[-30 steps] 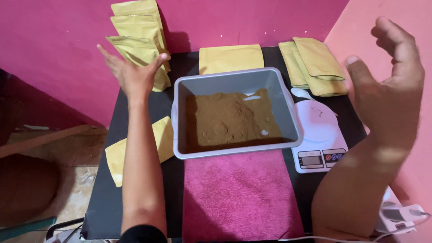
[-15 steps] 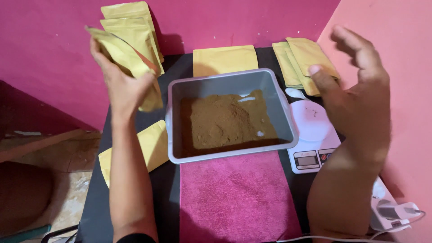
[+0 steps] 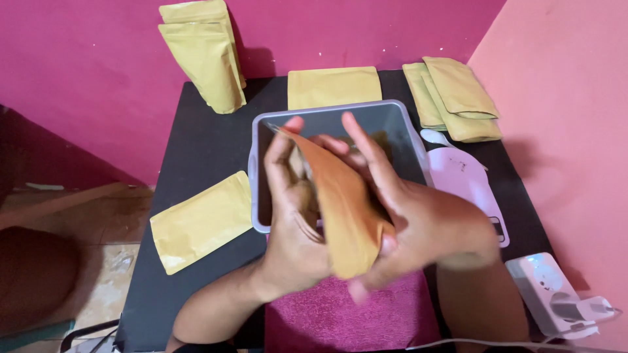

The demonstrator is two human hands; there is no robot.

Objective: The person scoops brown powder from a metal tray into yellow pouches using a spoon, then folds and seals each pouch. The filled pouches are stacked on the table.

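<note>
Both hands hold one yellow-brown paper pouch (image 3: 343, 209) upright over the near part of a grey plastic tub (image 3: 327, 112) that contains brown powder. My left hand (image 3: 294, 222) grips the pouch's left side with the thumb up near its top corner. My right hand (image 3: 405, 222) clasps it from the right, fingers spread along its face. The pouch and hands hide most of the powder in the tub.
Standing pouches (image 3: 206, 55) lean against the pink wall at back left. Flat pouches lie behind the tub (image 3: 333, 87), at back right (image 3: 454, 97) and at the table's left edge (image 3: 203, 221). A white kitchen scale (image 3: 464, 183) with a spoon, a pink towel (image 3: 353, 317) and a white power adapter (image 3: 553, 294) are also here.
My left hand took a pouch from the back-left stack and brought it to the middle above the tub. My right hand came in from the right and closed on it.
</note>
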